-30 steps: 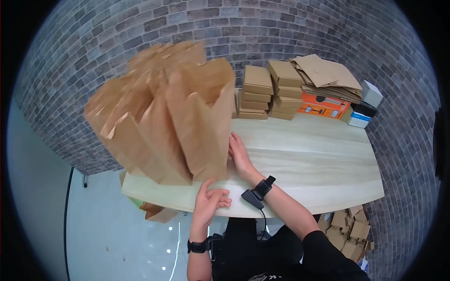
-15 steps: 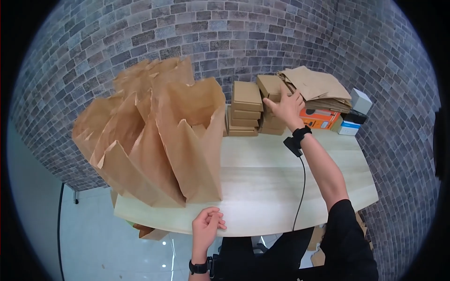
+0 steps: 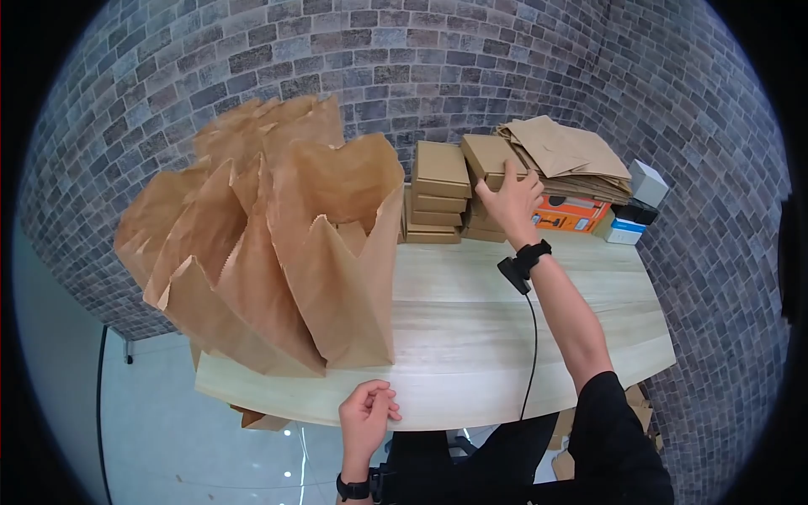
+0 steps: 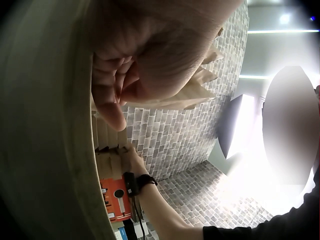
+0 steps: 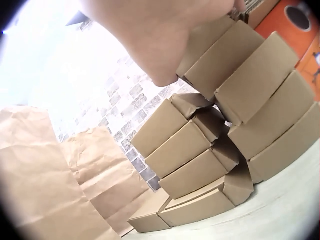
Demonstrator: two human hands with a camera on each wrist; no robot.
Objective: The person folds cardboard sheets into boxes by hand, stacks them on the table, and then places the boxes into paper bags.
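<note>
My right hand (image 3: 511,204) spans the top cardboard box (image 3: 488,153) of the right-hand stack at the back of the table. Its thumb lies at the box's left side and its fingers bend over the front and right; in the right wrist view the thumb tip is right at the corner. Down at the table's front edge rests my left hand (image 3: 366,414), fingers loosely curled around nothing. Several tall brown paper bags (image 3: 353,295) stand open on the left of the table (image 3: 471,337), and pale brown pieces show inside the nearest one.
A second stack of cardboard boxes (image 3: 439,172) stands left of the gripped one. To the right are flat brown sheets (image 3: 564,151) on an orange box (image 3: 568,212), then small boxes (image 3: 627,229). A cable (image 3: 534,353) trails from my right wrist. Brick-patterned wall (image 3: 404,67) rises behind.
My right hand has gone from beside the nearest paper bag to the back stack, then settled lower on its top box. The left hand stays by the front edge, its fingers more curled.
</note>
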